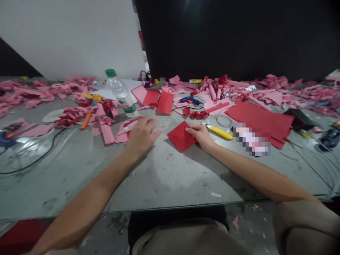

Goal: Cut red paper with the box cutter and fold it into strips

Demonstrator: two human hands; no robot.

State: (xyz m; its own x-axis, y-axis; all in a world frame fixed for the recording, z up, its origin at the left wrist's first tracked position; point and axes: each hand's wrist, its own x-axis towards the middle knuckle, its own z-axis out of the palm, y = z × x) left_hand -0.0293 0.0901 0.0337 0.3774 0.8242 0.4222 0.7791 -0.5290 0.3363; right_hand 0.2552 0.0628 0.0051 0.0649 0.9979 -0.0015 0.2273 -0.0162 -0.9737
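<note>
My right hand [200, 136] pinches the right corner of a red paper square [181, 137], thumb on top, just above the table [170, 177]. To its left, my left hand [142, 134] has its fingers apart and holds nothing; it hovers beside red and pink paper pieces [123, 134] and a white item partly hidden behind it. A yellow cutter [220, 132] lies right of my right hand, near a roll of clear tape or wire [224, 121]. Two red cards [165, 103] rest farther back.
A water bottle [122, 95] with a green cap stands behind my left hand. A blue glue gun [190, 100] lies at the back centre. Large red sheets [260, 118] lie at right, beside a blurred patch. Pink paper scraps [71, 90] line the back; a cable [34, 163] curves at left.
</note>
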